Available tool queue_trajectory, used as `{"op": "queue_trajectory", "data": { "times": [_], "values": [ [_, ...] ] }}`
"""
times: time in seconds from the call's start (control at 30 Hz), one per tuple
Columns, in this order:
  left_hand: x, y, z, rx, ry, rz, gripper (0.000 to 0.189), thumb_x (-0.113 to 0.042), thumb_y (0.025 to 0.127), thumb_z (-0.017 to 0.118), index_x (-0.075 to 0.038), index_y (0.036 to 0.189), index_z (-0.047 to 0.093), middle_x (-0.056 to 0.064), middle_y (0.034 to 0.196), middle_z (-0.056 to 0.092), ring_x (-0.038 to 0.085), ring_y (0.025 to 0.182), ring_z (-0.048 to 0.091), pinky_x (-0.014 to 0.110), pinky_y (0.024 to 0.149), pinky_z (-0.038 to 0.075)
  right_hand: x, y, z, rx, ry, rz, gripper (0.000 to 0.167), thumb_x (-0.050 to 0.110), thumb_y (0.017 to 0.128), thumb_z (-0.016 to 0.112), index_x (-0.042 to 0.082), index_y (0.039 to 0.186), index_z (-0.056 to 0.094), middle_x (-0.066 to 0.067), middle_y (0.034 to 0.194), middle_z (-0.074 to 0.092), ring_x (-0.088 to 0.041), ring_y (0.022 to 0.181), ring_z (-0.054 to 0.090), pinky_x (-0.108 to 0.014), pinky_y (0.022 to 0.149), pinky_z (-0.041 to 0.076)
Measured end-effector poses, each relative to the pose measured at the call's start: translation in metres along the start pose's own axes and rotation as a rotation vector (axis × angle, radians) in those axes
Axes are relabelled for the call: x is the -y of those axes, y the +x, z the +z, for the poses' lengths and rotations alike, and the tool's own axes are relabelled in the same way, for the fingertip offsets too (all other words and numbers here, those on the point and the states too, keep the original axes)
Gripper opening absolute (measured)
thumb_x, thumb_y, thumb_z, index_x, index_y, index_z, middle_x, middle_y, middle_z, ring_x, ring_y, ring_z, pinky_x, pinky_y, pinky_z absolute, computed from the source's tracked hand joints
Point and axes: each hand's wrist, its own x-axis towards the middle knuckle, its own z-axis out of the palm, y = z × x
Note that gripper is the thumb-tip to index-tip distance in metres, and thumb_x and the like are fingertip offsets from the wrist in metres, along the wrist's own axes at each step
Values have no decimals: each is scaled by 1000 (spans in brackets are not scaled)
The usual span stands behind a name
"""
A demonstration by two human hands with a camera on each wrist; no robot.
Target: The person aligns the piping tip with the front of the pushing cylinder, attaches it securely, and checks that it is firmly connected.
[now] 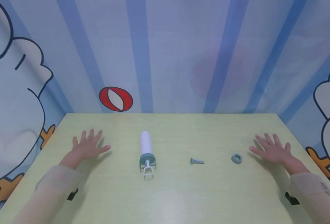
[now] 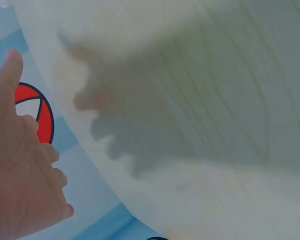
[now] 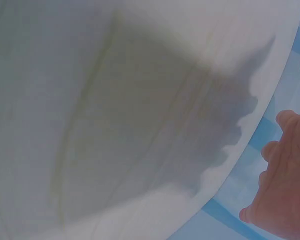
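My left hand (image 1: 87, 147) hovers above the left side of the table, fingers spread, holding nothing. In the left wrist view the left hand (image 2: 25, 150) shows its palm, with its shadow falling on the tabletop. On the other side my right hand (image 1: 272, 151) is spread in the same way, also empty; the right wrist view shows this hand (image 3: 285, 175) at its right edge. Between the hands lie a large syringe (image 1: 146, 144) with a white barrel, grey-blue collar and white looped handle, a small grey-blue nozzle (image 1: 197, 161), and a grey-blue ring cap (image 1: 236, 158) closest to my right hand.
The pale wooden table (image 1: 170, 193) ends at a blue striped backdrop (image 1: 176, 62) behind it. Printed side panels with cartoon shapes flank it left and right. Dark straps (image 1: 72, 194) hang under both sleeves.
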Motion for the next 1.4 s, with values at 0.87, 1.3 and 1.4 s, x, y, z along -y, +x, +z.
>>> {"op": "queue_trajectory", "data": {
  "times": [0.87,1.3,1.4],
  "values": [
    [-92,14,5,-104,125,257,82,-62,81,41,-19,143,10,15,149,3,40,133,-3,63,99,-4,25,-6,9,-38,-17,-80,81,63,84,33,14,143,7,-26,145,-2,-47,129,-11,-71,87,-8],
    [-138,15,14,-110,173,380,78,-61,81,41,-23,143,11,10,149,6,35,136,-2,61,101,-1,40,-5,14,-91,-18,-155,77,58,85,39,15,143,11,-25,145,6,-47,130,-4,-73,87,0],
    [-148,16,17,-115,183,408,78,-61,81,41,-24,143,12,10,149,8,35,136,0,60,102,0,45,-6,14,-97,-15,-167,77,57,84,41,15,143,13,-25,145,7,-48,130,-1,-72,88,2]
  ]
}}
